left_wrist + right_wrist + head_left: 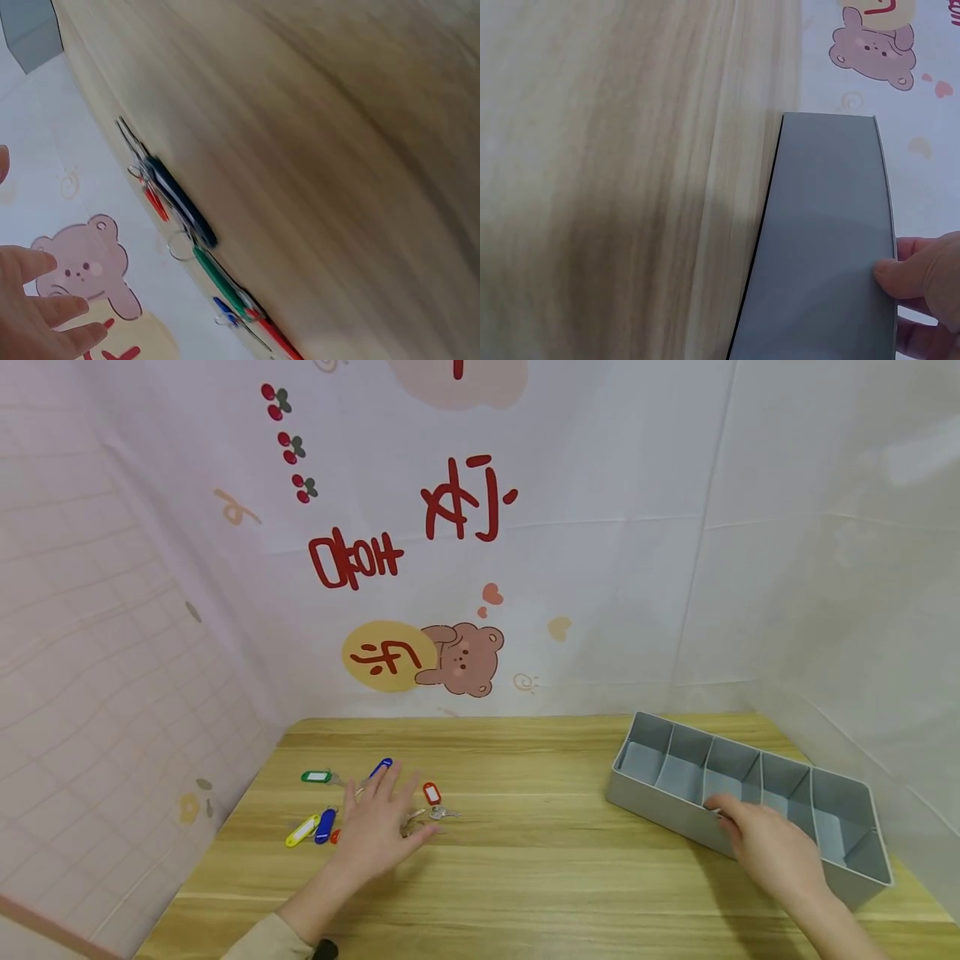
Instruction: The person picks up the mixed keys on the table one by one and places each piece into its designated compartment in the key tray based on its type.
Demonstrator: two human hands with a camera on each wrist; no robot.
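Observation:
My left hand (pixel 375 831) hovers over a loose group of keys with coloured tags, fingers spread and nothing gripped. Around it lie a green key tag (pixel 316 777), a yellow key tag (pixel 302 831), a blue key tag (pixel 326 825) and a red key tag (pixel 432 793) with its silver key (pixel 442 812). Another blue tag (pixel 384 763) shows just past the fingertips; the hand hides part of the group. On the right, my right hand (pixel 780 856) pinches the near rim of a long grey divided box (pixel 667 815), thumb outside and fingers inside.
The wooden table (pixel 525 877) meets a white curtain (pixel 600 568) printed with a bear at the back. More curtain hangs along the left and right sides. The box stands at an angle near the table's right edge, its visible compartments bare.

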